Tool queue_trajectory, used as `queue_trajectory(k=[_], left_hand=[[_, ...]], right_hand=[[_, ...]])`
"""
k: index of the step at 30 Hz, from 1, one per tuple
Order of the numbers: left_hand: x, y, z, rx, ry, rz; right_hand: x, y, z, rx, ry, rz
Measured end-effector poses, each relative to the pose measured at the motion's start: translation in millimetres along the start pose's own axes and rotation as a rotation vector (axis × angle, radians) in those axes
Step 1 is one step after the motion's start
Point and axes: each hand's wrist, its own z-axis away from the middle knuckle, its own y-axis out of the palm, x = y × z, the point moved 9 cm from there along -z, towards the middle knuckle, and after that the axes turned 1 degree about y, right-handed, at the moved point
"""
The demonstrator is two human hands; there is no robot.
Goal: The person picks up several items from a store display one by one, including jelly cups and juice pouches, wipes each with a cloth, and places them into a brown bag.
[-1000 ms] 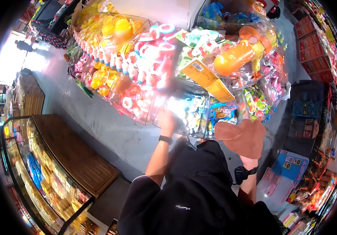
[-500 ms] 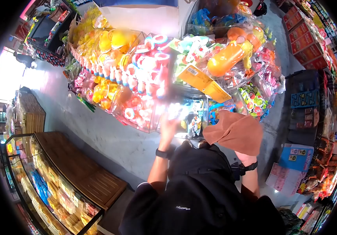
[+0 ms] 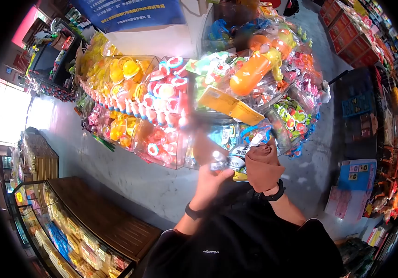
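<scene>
Take the yellow card point(image 3: 229, 104) hanging off the heap of toys as the mark. A second ago the person's left hand point(image 3: 208, 178) was stretched up to the face of the clear bin point(image 3: 236, 134) just under that card. Now it has drawn back toward the body, well below the card, and it comes away with something: a small packet point(image 3: 227, 162) with dark lettering, the grip pressed together around its lower end, though the blur hides which fingers do the pinching. The right hand point(image 3: 264, 169) has moved too. It hung low and off to the right of the card with the brown cloth point(image 3: 261, 162) spread out flat; it now sits below the card, hard beside the packet, with the cloth bunched over it so that I cannot tell how its grip stands underneath. To my eye the picking from the bin is done, and the packet is out, between both hands, touching the cloth.
</scene>
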Motion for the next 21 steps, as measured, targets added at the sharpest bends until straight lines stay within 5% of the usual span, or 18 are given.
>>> queue_trajectory(k=[5,7,12,13,16,17,21], left_hand=[[-2.3,10.5,6.1,0.061,0.0,-0.266],[-3.3,13.9,5.1,0.047,0.031,-0.253],[-1.3,11.9,-1.5,0.018,0.084,-0.298],[0.9,11.6,-2.2,0.037,0.068,-0.28],[8.4,8.9,-5.1,0.097,0.056,-0.303],[12.2,6.4,-6.6,0.119,0.074,-0.359],[15.4,6.1,-9.8,0.081,0.024,-0.315]], right_hand=[[34.9,40.1,16.7,-0.023,-0.528,1.492],[35.1,49.9,20.0,-0.038,-0.541,1.662],[27.3,18.2,9.2,-0.011,-0.272,1.073],[24.5,7.4,11.3,-0.134,-0.111,0.832],[27.5,69.6,28.3,0.127,-0.568,2.012],[16.4,110.4,45.4,0.258,-0.889,2.391],[75.9,-3.1,18.9,-0.225,-0.375,1.872]])
